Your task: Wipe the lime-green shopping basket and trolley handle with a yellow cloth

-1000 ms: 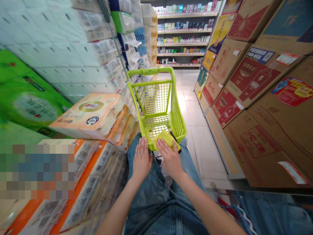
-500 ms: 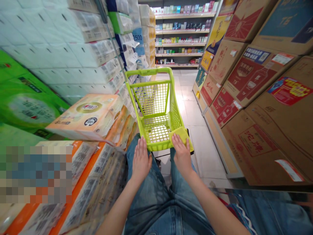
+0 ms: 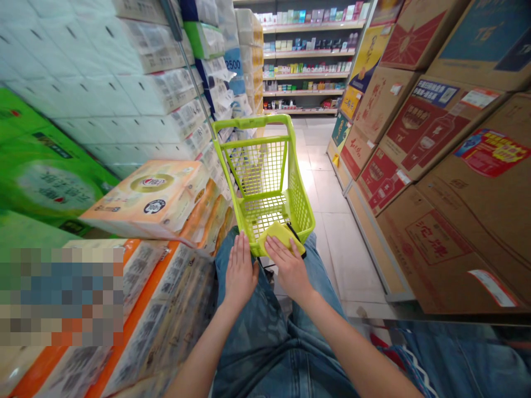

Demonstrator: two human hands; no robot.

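Observation:
A lime-green shopping basket (image 3: 265, 166) with a lattice of holes stands between my knees, its near rim toward me. My left hand (image 3: 241, 265) lies flat against the basket's near left corner, fingers stretched out and close together. Under the fingers of my right hand (image 3: 288, 265) is a folded yellow cloth (image 3: 279, 235) with a dark edge, pressed on the middle of the near rim. My right thumb is partly visible at the cloth's right side. Through the lattice, nothing shows lying inside the basket.
Stacked tissue packs (image 3: 149, 190) rise close on my left, with a metal pole (image 3: 191, 66) before them. Cardboard cartons (image 3: 440, 232) line the right side. A tiled aisle (image 3: 332, 221) leads to stocked shelves (image 3: 307, 52). A denim-clad leg (image 3: 464, 354) shows at lower right.
My right hand has slid left along the near rim with the yellow cloth, from the right corner to the middle. My left hand and the basket have stayed put.

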